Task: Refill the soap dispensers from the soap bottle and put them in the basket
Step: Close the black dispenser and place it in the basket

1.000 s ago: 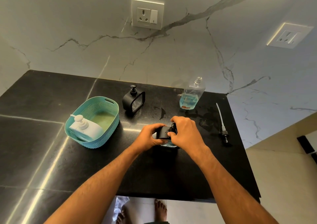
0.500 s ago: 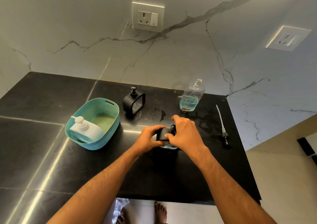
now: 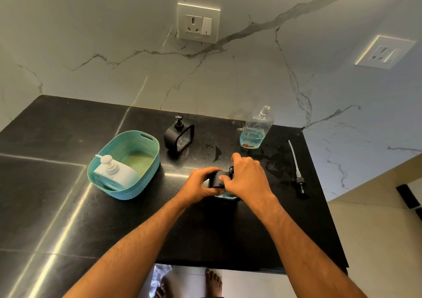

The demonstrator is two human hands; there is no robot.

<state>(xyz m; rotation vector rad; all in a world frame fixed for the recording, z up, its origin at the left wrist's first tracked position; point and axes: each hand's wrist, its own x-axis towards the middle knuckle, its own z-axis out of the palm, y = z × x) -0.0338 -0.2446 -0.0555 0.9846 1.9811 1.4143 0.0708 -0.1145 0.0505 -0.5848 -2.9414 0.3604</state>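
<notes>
A black soap dispenser (image 3: 217,180) with blue soap showing at its base stands on the black counter (image 3: 68,206). My left hand (image 3: 198,184) grips its body from the left. My right hand (image 3: 247,176) curls over its black pump top. A second black dispenser (image 3: 179,137) stands behind, apart from both hands. The clear soap bottle (image 3: 254,129), uncapped and holding a little blue soap, stands at the back right. A teal basket (image 3: 139,165) on the left holds a white dispenser (image 3: 116,172) lying on its side.
The soap bottle's pump with its long tube (image 3: 296,169) lies near the counter's right edge. Wet smears mark the counter between the bottle and my hands. Marble walls with two sockets (image 3: 198,22) rise behind. The counter's front edge is close to my body.
My hands stay on the black dispenser; the right hand's fingers have shifted slightly around the pump top. Nothing else has moved.
</notes>
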